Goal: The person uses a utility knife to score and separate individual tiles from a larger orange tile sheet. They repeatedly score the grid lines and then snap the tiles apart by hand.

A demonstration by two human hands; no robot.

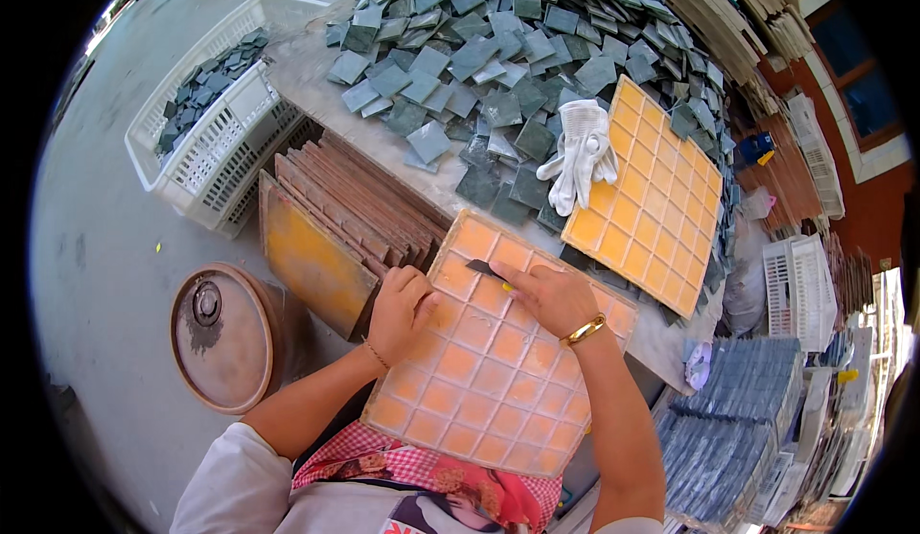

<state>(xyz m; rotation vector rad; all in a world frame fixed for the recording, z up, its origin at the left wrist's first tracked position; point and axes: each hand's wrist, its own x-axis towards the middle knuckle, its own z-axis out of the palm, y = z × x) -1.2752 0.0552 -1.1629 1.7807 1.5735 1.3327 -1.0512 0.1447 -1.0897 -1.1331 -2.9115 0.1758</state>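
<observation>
An orange mould board [498, 361] with a raised pale grid of square cells leans tilted across my lap. My left hand [401, 315] is closed on its left edge, fingers curled over the rim. In my right hand [551, 296] is a utility knife [481, 267] with a dark blade and a bit of yellow on its handle. The blade points left, over the upper row of cells; I cannot tell whether it touches the grid. Beyond, a second, yellow-orange grid board [647, 203] rests on the table, with a pair of white gloves [580, 150] overlapping its corner.
Loose grey-green stone tiles [498, 64] are heaped over the table [326, 83]. Several boards [355, 208] stand stacked at its left. A white crate [216, 165] of tiles and a brown drum [220, 352] are at left. Bundled blue-grey sheets [728, 429] lie at right.
</observation>
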